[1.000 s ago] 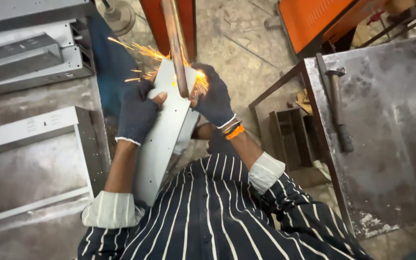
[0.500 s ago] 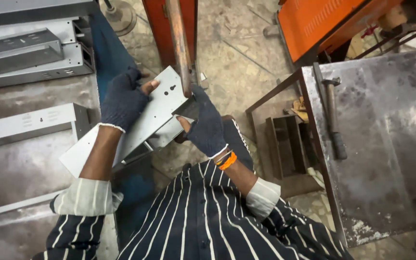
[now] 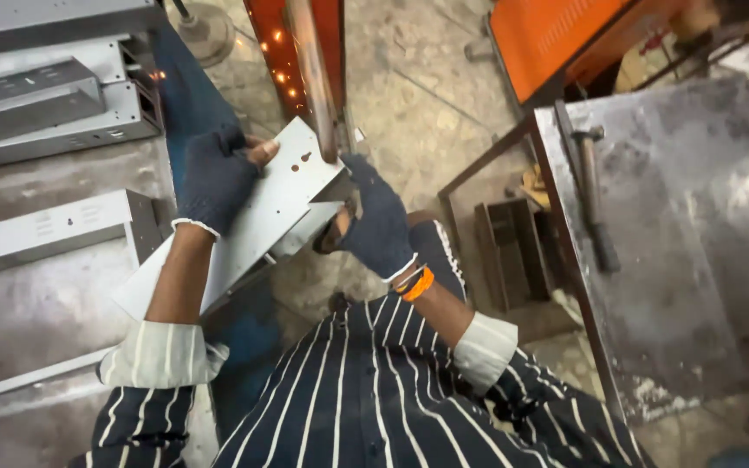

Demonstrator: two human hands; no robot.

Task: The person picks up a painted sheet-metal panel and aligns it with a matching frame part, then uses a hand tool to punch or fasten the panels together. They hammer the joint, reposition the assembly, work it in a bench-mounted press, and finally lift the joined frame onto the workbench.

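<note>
both gloved hands grip the bent sheet-metal bracket (image 3: 262, 208) | left hand (image 3: 214, 178) – right hand (image 3: 379, 225) | edge at grinding belt (image 3: 314, 78), few sparks – grinding in progress, unfinished

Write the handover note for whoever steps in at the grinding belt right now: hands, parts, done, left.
Left hand, gloved: grips the upper left edge of the bent sheet-metal bracket.
Right hand, gloved: holds the bracket's right end from below.
The bracket's top corner sits against the vertical grinding belt; sparks fly up left.
Similar metal channels lie on the left bench; a hammer lies on the steel table to the right.
Done: not clear how many. Left: this edge is under way.
</note>
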